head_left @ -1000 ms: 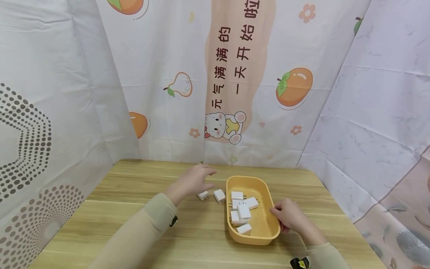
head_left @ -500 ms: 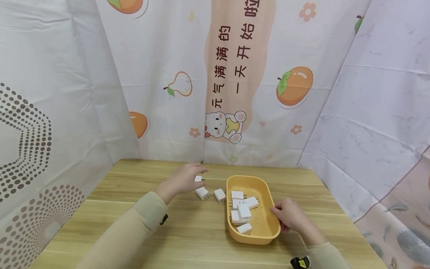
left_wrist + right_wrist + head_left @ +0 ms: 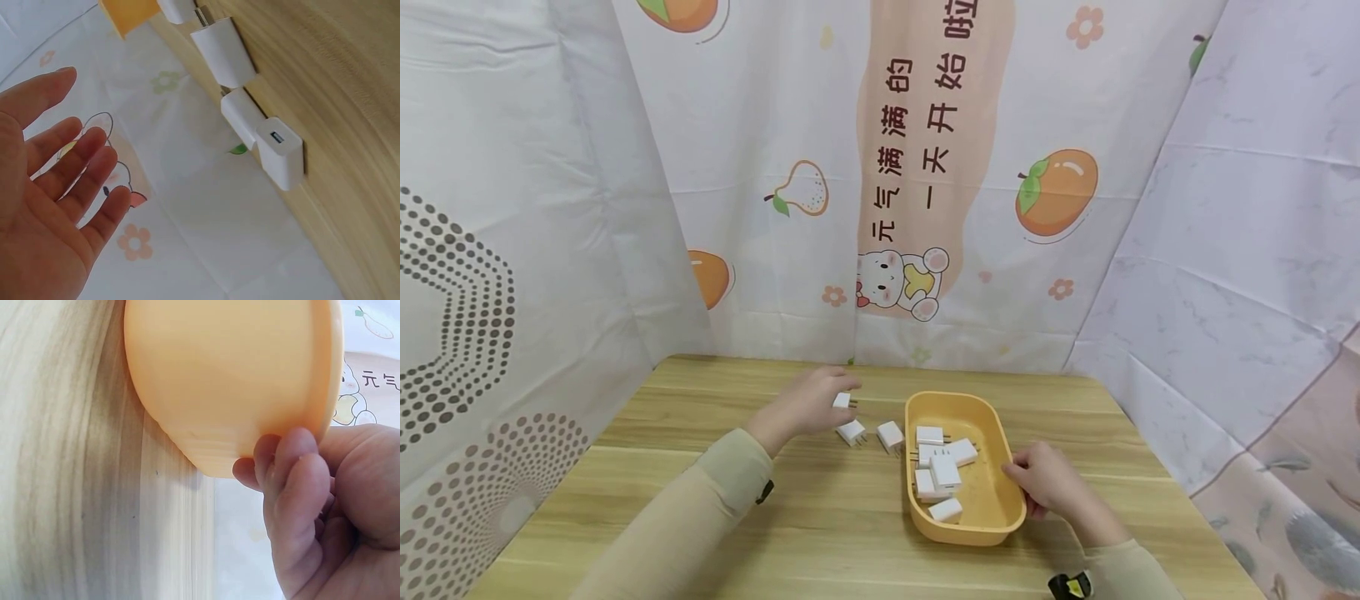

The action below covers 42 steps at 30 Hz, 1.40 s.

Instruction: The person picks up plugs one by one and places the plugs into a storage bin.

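My left hand (image 3: 808, 402) hovers over the table's left-centre, its fingers relaxed and holding nothing. White charger plugs lie beside and below it: one (image 3: 842, 400) partly hidden by the hand, another (image 3: 852, 432) just nearer, and a third (image 3: 891, 436) by the bin. In the left wrist view, a plug with a USB port (image 3: 281, 153) stands away from the fingers (image 3: 87, 181). At the yellow bin's (image 3: 981, 496) right side, my right hand (image 3: 1045, 479) pinches the rim, thumb on top and fingers against the outer wall (image 3: 225, 381). Several white plugs (image 3: 945, 472) lie inside the bin.
The wooden table (image 3: 820, 517) runs back to a printed curtain (image 3: 775, 275). More cloth hangs at the left (image 3: 550, 250) and right (image 3: 1240, 250). The bin stands right of the loose plugs, its plugs gathered mostly along its left side.
My left hand has drawn back to the left from near the bin, uncovering loose plugs, then stayed almost in place. The right hand and the bin have not moved.
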Each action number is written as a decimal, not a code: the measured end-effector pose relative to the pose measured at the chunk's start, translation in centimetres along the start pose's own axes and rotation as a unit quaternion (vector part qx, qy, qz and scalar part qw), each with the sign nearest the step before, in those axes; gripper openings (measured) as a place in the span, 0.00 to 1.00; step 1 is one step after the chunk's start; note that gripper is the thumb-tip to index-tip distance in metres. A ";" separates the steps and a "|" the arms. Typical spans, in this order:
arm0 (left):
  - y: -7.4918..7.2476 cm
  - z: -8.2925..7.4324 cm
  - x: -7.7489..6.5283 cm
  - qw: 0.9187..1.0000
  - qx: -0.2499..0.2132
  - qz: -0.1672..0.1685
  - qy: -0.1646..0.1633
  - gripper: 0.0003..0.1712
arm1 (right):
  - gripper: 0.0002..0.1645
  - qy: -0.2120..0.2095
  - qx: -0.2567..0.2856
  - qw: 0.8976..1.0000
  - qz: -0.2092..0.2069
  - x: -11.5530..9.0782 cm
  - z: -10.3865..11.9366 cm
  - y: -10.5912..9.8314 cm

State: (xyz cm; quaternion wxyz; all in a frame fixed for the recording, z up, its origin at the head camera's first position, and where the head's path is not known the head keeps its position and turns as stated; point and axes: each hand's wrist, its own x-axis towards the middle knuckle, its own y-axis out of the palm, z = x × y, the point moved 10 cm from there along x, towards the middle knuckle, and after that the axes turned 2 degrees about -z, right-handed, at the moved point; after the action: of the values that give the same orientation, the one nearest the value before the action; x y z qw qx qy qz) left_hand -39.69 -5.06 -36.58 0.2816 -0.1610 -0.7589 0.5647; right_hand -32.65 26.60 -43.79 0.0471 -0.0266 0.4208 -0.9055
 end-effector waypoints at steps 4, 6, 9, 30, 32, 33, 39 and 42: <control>0.9 0.4 -0.1 1.000 -0.003 0.015 -0.005 0.29 | 0.20 0.002 0.000 1.000 0.001 0.0 -0.1 0.0; 1.4 0.6 0.0 1.000 -0.006 0.023 -0.007 0.29 | 0.20 0.002 -0.001 1.000 0.001 0.0 -0.1 0.0; 2.2 0.9 0.1 0.999 -0.005 0.037 -0.011 0.29 | 0.20 0.001 -0.001 1.000 0.001 0.0 -0.1 0.1; 6.6 0.9 0.6 0.994 -0.005 0.104 -0.040 0.30 | 0.18 0.013 0.007 1.000 0.001 0.0 -0.3 0.1; 6.8 1.0 0.6 0.993 0.002 0.111 -0.039 0.30 | 0.18 0.011 0.006 1.000 0.000 0.0 -0.2 0.0; 7.0 1.0 0.6 0.993 0.005 0.115 -0.038 0.30 | 0.18 0.011 0.005 1.000 0.000 0.0 -0.2 0.0; 8.1 1.2 0.9 0.991 0.002 0.134 -0.028 0.24 | 0.19 0.011 0.000 1.000 0.001 0.1 -0.1 0.0; 8.4 1.2 1.2 0.990 -0.002 0.139 -0.029 0.21 | 0.19 0.011 0.003 1.000 0.002 0.1 -0.1 0.0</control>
State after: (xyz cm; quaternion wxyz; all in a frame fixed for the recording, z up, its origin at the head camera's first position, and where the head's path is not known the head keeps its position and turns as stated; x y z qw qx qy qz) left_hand -41.95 -2.69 -44.50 0.1779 -0.2486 -0.7383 0.6013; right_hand -32.74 26.67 -43.89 0.0441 -0.0160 0.4190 -0.9068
